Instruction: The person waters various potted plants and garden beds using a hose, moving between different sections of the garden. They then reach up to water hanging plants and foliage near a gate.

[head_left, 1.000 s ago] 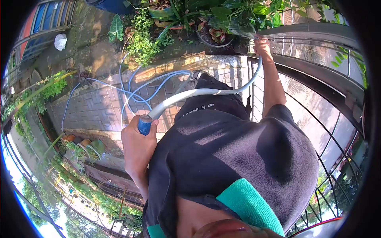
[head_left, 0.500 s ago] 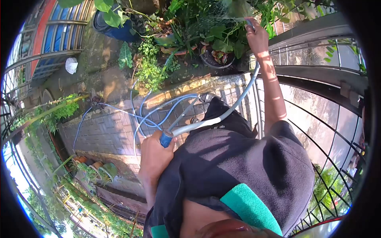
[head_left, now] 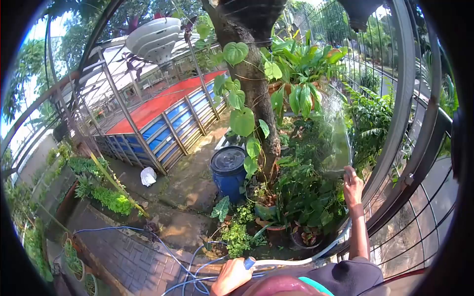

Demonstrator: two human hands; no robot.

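Note:
My right hand (head_left: 353, 186) is stretched out at the right, fingers closed round the end of a garden hose. A spray of water (head_left: 339, 143) fans upward from it, in front of leafy plants (head_left: 306, 96). The pale hose (head_left: 291, 262) runs from beside that forearm across the bottom of the view to my left hand (head_left: 232, 276). That hand is closed round the hose, low in front of my body, with a blue sleeve-like piece (head_left: 250, 263) sticking out above its fingers. What lies inside the left fist is hidden.
Loops of blue hose (head_left: 185, 276) lie on the paving (head_left: 140, 261). A blue lidded barrel (head_left: 228, 172) stands beside a tree trunk (head_left: 254, 93). A metal fence (head_left: 414, 197) borders the right side. Left stands a red-topped, blue-sided enclosure (head_left: 173, 130); a white hanging planter (head_left: 155, 39) is above.
My view has tilted up from my body to the garden ahead. The spray now rises higher among the plants. Both hands keep their hold on the hose.

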